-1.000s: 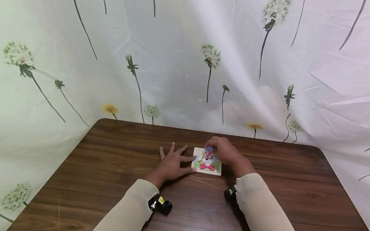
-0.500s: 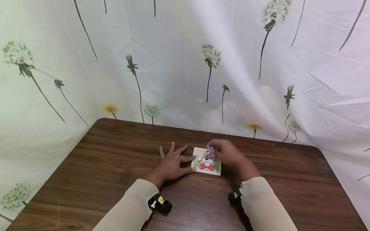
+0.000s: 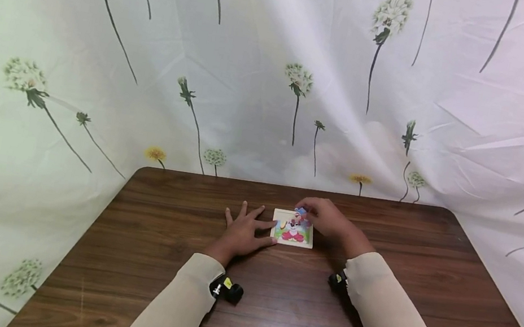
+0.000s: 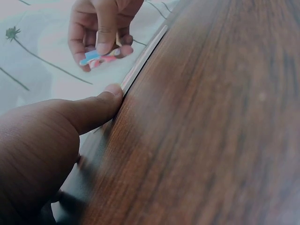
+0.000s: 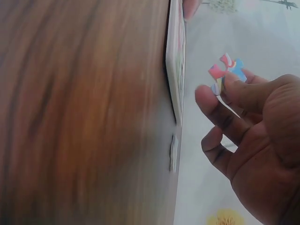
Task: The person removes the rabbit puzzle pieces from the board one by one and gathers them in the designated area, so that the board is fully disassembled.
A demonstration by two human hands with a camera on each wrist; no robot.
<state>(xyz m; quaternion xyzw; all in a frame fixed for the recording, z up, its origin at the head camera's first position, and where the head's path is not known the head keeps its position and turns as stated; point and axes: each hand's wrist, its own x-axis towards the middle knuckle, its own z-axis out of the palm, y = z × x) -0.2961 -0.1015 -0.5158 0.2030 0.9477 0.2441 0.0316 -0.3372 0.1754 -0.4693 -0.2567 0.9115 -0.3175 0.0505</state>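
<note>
A small square puzzle board with a pale frame and a cartoon animal picture lies flat near the table's far edge. My left hand rests on the table with fingers spread, its thumb and index finger touching the board's left side. Between the thumb and fingers of my right hand is a blue and pink puzzle piece, pinched above the board's upper right part. In the left wrist view the thumb meets the board's edge. My right fingers hide part of the board's upper right corner in the head view.
The dark wooden table spreads around the board. A flat loose piece lies on the table beside the board in the right wrist view. A white curtain with dandelion prints hangs close behind the table's far edge.
My right hand has drawn slightly to the right, still pinching the puzzle piece, which has turned and shows more of itself. The left hand and the board have stayed in place.
</note>
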